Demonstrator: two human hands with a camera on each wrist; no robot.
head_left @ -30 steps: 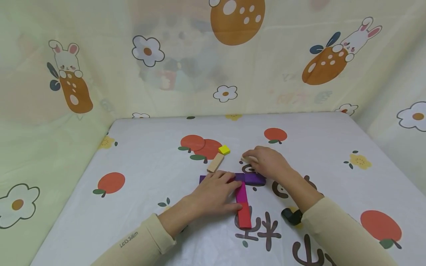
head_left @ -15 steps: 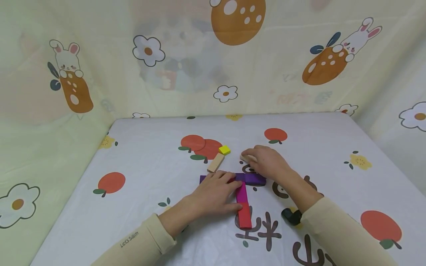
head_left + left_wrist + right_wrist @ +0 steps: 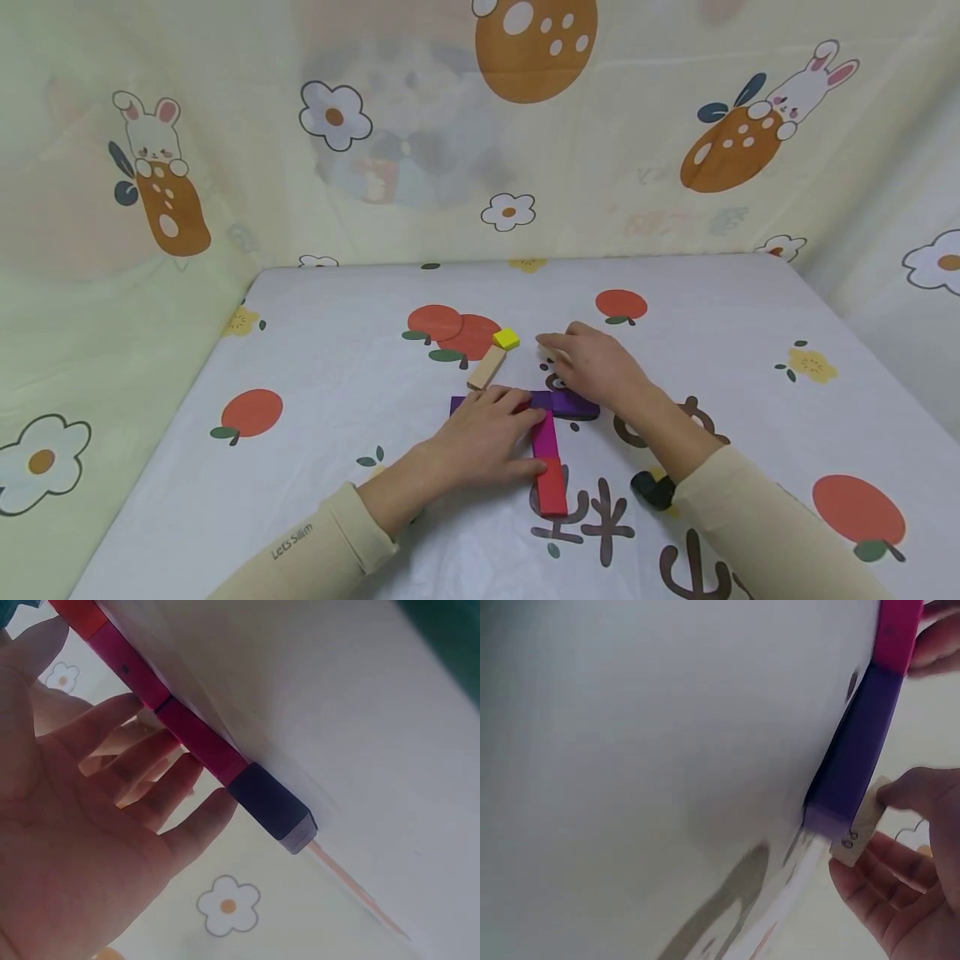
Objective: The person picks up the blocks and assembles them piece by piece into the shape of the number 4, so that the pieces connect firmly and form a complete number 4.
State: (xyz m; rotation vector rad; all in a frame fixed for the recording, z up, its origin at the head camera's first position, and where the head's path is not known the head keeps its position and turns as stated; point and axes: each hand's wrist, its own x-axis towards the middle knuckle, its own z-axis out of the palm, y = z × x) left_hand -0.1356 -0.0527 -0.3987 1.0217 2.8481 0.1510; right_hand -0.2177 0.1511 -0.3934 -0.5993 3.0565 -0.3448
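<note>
My left hand point(image 3: 480, 437) rests along a T-shaped row of wooden blocks, its spread fingers touching their sides. The row has purple blocks point(image 3: 575, 405), a magenta block point(image 3: 544, 435) and a red block point(image 3: 552, 492); part of it is under the hand. Below the fingers in the left wrist view lies a dark purple end block point(image 3: 274, 806). My right hand point(image 3: 600, 365) pinches a plain wooden block point(image 3: 857, 831) between thumb and fingers, just beyond the purple end; in the head view the hand mostly covers it.
A second plain wooden block point(image 3: 487, 367) lies left of the right hand, touching or close to a small yellow block point(image 3: 506, 338). The tablecloth point(image 3: 337, 358) is printed with fruit and lettering, and a patterned curtain point(image 3: 420, 167) stands behind the table.
My right hand has shifted slightly to the left with the plain wooden block, its forearm swinging along. The left hand and the coloured row stay in place.
</note>
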